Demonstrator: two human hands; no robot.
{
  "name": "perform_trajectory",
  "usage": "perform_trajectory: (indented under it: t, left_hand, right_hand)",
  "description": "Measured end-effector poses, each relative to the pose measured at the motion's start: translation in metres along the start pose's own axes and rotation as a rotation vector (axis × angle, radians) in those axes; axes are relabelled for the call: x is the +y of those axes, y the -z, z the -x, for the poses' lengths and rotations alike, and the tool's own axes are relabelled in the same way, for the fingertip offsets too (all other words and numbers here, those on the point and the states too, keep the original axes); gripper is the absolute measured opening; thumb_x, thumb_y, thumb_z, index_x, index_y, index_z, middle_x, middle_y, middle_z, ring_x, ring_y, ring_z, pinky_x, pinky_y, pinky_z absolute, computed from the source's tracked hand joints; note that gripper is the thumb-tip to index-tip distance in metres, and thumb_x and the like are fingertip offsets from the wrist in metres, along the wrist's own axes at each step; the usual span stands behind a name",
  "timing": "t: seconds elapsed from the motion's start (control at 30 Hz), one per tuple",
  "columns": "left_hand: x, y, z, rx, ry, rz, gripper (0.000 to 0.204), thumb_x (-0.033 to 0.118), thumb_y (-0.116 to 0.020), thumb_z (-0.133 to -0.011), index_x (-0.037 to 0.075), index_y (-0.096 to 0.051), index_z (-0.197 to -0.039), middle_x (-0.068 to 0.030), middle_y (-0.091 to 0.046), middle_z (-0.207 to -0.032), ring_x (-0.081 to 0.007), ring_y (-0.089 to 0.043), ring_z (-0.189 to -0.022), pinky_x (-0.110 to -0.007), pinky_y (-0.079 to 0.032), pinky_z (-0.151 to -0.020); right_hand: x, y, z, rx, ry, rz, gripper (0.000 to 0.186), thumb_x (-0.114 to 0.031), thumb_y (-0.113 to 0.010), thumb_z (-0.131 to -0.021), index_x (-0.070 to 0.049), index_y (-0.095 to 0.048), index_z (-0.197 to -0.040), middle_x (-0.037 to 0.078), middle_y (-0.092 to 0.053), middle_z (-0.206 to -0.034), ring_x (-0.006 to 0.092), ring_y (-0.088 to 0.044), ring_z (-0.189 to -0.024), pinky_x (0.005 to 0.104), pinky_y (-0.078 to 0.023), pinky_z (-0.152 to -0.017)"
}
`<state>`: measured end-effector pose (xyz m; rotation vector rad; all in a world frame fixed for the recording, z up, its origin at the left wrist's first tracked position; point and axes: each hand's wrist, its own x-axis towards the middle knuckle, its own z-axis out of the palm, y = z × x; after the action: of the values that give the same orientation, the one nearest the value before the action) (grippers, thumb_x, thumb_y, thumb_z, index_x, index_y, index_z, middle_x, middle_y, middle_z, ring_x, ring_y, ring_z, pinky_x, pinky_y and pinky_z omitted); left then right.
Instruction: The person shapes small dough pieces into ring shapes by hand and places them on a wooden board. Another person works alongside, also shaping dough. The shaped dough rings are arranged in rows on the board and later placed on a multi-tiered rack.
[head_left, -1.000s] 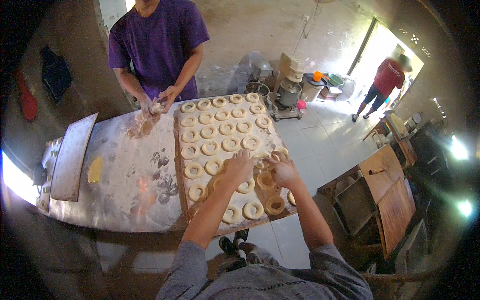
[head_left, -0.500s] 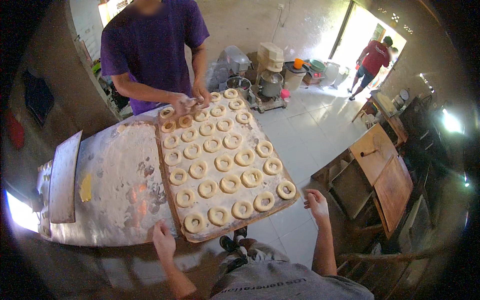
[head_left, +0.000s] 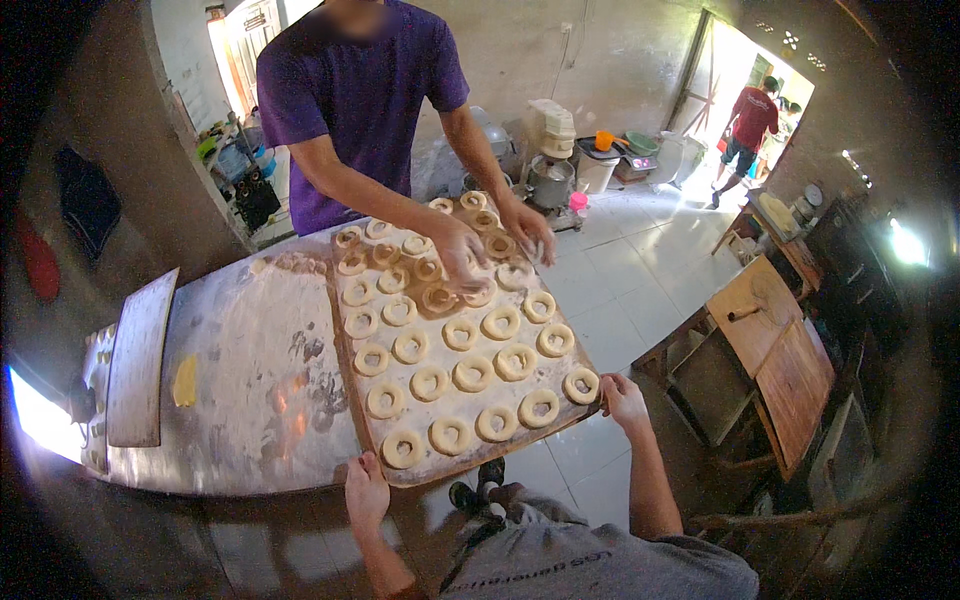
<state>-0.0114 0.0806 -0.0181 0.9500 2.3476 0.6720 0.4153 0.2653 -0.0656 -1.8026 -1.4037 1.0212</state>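
Note:
A floured wooden board [head_left: 418, 465] carries rows of pale dough rings [head_left: 474, 373] and overhangs the metal table. At its near left corner, my left hand [head_left: 367, 492] holds the edge, thumb up and the other fingers mostly hidden. My right hand [head_left: 625, 402] grips the near right corner, beside a single dough ring [head_left: 581, 386]. Across from me, a co-worker in a purple shirt [head_left: 365, 110] reaches over the far half of the board. One co-worker hand [head_left: 462, 258] is low over the rings there; the other [head_left: 526, 228] is near the right edge.
Left of the board stretches the floury metal table [head_left: 250, 370], with a yellow dough scrap [head_left: 186, 381] and an upright-looking wooden panel [head_left: 143, 360]. Mixers [head_left: 550, 165] stand by the back wall. More boards [head_left: 770, 340] lean at right. A person in red [head_left: 750, 115] is at the doorway.
Both my hands have come to the board's near corners and taken hold. The co-worker's hands have moved from the far left edge out over the rings, toward the right. My view has shifted slightly.

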Motion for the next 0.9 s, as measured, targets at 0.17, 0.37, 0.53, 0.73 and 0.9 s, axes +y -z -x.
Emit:
perform_trajectory:
  t: [0.17,0.37,0.53,0.73,0.9]
  left_hand:
    - [0.017,0.0,0.006,-0.001,0.13,-0.107,0.065,0.055,-0.026,-0.099,-0.003,-0.053,-0.112,-0.0306,-0.061,-0.107,-0.0493,-0.056,-0.104,-0.054,-0.043,-0.088]
    - [0.001,-0.025,-0.007,0.138,0.068,-0.123,0.074,0.06,-0.021,-0.098,-0.004,-0.05,-0.123,-0.0325,-0.061,-0.106,-0.0472,-0.06,-0.097,-0.056,-0.044,-0.088]
    - [-0.014,-0.029,0.0,0.117,0.164,0.094,0.088,0.068,-0.012,-0.094,-0.005,-0.052,-0.124,-0.0304,-0.063,-0.1,-0.0362,-0.066,-0.072,-0.048,-0.05,-0.08]
    - [0.004,-0.002,-0.017,-0.175,0.352,0.312,0.099,0.073,-0.006,-0.09,-0.005,-0.055,-0.127,-0.0282,-0.064,-0.106,-0.0335,-0.067,-0.078,-0.044,-0.049,-0.087]
    - [-0.05,-0.049,-0.056,0.1,-0.01,0.268,0.094,0.068,-0.003,-0.093,-0.003,-0.052,-0.13,-0.0317,-0.062,-0.108,-0.0355,-0.061,-0.106,-0.04,-0.037,-0.105]
  right_hand:
    - [-0.026,-0.001,-0.008,-0.113,-0.053,0.009,0.056,-0.049,-0.046,-0.095,0.002,-0.063,-0.113,0.012,-0.067,-0.077,0.0186,-0.061,-0.057,0.0327,-0.048,-0.051]
    - [-0.063,-0.008,-0.017,-0.093,0.025,-0.075,0.076,-0.063,-0.037,-0.095,0.005,-0.057,-0.123,0.014,-0.067,-0.095,0.0183,-0.062,-0.083,0.031,-0.05,-0.073]
    - [-0.077,-0.006,-0.011,-0.285,-0.194,-0.333,0.083,-0.069,-0.03,-0.093,0.005,-0.06,-0.119,0.013,-0.066,-0.098,0.0183,-0.06,-0.091,0.0346,-0.048,-0.084]
    - [-0.036,0.0,-0.057,-0.424,-0.225,-0.213,0.092,-0.075,-0.023,-0.09,0.005,-0.063,-0.111,0.012,-0.067,-0.098,0.0206,-0.062,-0.091,0.0388,-0.048,-0.085]
    - [-0.039,-0.014,-0.073,-0.542,-0.304,-0.228,0.095,-0.075,-0.024,-0.09,0.007,-0.048,-0.131,0.017,-0.061,-0.114,0.0282,-0.059,-0.101,0.0378,-0.044,-0.093]
